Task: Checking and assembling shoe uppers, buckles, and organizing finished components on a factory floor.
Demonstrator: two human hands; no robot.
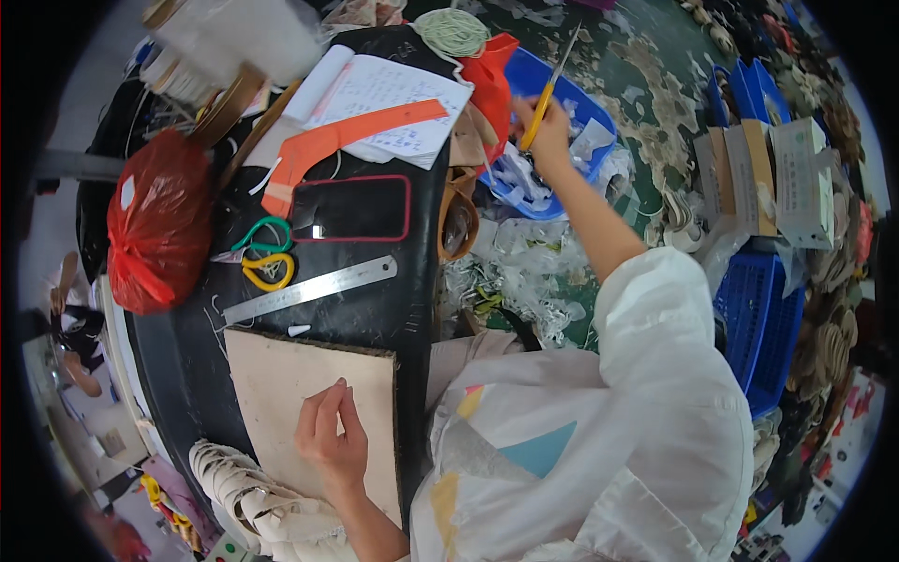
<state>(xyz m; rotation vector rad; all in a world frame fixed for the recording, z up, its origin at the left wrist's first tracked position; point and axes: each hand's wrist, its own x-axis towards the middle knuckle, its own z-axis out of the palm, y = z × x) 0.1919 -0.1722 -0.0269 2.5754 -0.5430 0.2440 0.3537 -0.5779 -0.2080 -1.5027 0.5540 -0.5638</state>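
My right hand [546,140] is closed around yellow-handled scissors [537,117], their long metal blades pointing up and away. It is over a blue basket [607,120] of white scraps. On the near side of the black work surface [375,304] lies a flat beige board [281,375]. Above it my left hand [332,436] has its fingers pinched together; I cannot make out anything between them. Beyond the board are a small white cone-shaped piece [299,330] and a steel ruler [318,288]. A stack of off-white fabric pieces [253,496] sits beside the board.
Past the ruler lie green-and-yellow-handled scissors [265,248], a dark phone [351,208], an orange strip [328,140] and an open notebook [393,84]. A red plastic bag [161,225] stands at left. Boxes [801,183] and blue crates [754,314] are at right.
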